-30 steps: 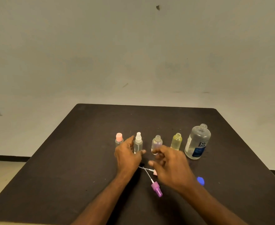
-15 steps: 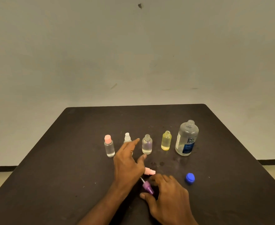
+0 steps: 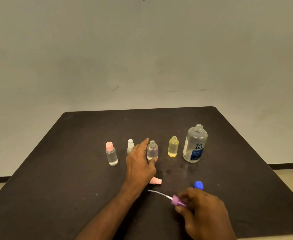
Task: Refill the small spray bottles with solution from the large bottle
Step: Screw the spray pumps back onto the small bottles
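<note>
On the dark table (image 3: 55,170) stand several small bottles in a row: one with a pink cap (image 3: 111,154), one with a white spray top (image 3: 130,146), an uncapped clear one (image 3: 152,150) and an uncapped yellow one (image 3: 173,146). The large uncapped solution bottle (image 3: 195,144) stands at the right end. My left hand (image 3: 139,161) is spread open beside the uncapped clear bottle, thumb touching its base. My right hand (image 3: 204,213) grips a purple spray head (image 3: 177,202) whose thin white tube points left above the table.
A pink spray head (image 3: 155,181) lies on the table just right of my left wrist. The blue cap (image 3: 198,185) sits behind my right hand. A few wet spots mark the table in front of the bottles. A bare wall stands behind.
My right hand has picked the purple spray head up and drawn it right and toward me. My left hand has shifted from the white-topped bottle to the uncapped clear bottle.
</note>
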